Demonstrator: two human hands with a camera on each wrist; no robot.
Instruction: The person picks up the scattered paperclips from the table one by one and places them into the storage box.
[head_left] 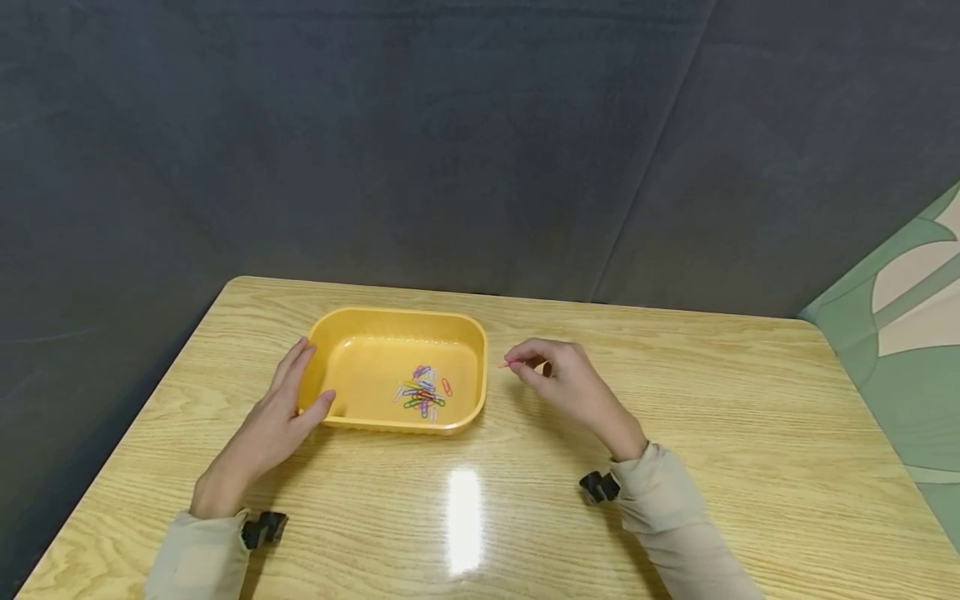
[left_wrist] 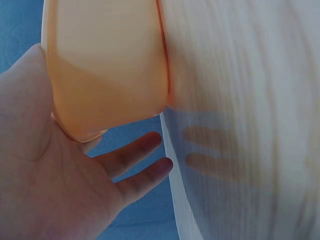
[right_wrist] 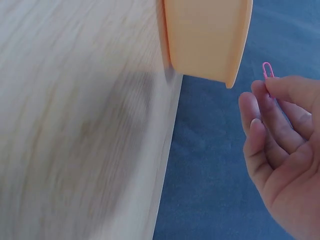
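A yellow tray (head_left: 375,315) stands on the table, with a small heap of coloured paper clips (head_left: 422,393) in its right part. At the tray's left front corner rests my left hand (head_left: 273,425), thumb over the front rim and straight fingers along the left side. In the left wrist view two fingers (left_wrist: 145,182) of it stretch out free of the tray. Just right of the tray, my right hand (head_left: 573,383) pinches a pink paper clip (right_wrist: 268,69) between thumb and forefinger, apart from the tray. Its other fingers are loosely bent.
The wood-grain table (head_left: 750,433) extends around the tray to both sides and toward me. Behind it rises a dark blue-grey padded surface (head_left: 420,150). A green and beige patterned surface (head_left: 915,358) borders the right side.
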